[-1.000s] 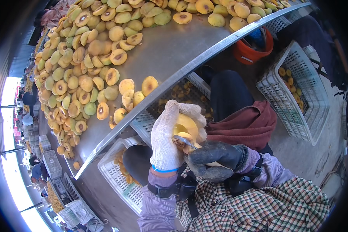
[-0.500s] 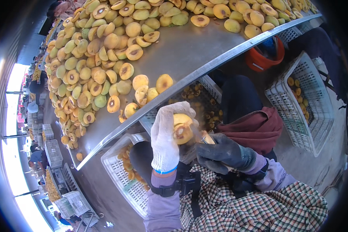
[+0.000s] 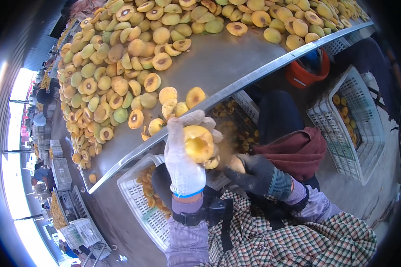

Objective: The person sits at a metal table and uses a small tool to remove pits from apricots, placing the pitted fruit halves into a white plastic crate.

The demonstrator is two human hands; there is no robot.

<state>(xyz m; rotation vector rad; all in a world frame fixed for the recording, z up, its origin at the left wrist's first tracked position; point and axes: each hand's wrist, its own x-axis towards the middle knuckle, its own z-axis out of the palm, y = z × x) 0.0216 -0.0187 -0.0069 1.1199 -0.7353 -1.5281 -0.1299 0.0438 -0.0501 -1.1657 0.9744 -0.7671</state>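
Observation:
My left hand [image 3: 182,162], in a white knit glove, curls around a yellow peach half [image 3: 199,143] just off the metal table's edge. A smooth hollow shows in the fruit's cut face, with no stone in it. Below it, a smaller yellow fruit piece [image 3: 212,162] shows against the same glove. My right hand [image 3: 260,175], in a dark glove with a grey cuff, is closed around a tool with a pale wooden handle [image 3: 237,163]. The tool's working end is smeared by motion, close to the right of the fruit.
Halved peaches [image 3: 116,75] are heaped across the metal table [image 3: 223,58]. White crates with fruit stand at my left [image 3: 140,209] and right [image 3: 361,133]; a dark-looking crate of scraps [image 3: 236,120] is below the edge. An orange bucket [image 3: 305,73] and a maroon cloth [image 3: 294,149] lie rightward.
The brown stone seen in the peach half's face is gone, leaving a hollow. My left hand has tilted and shifted slightly left; my right hand has drawn a little away from the fruit.

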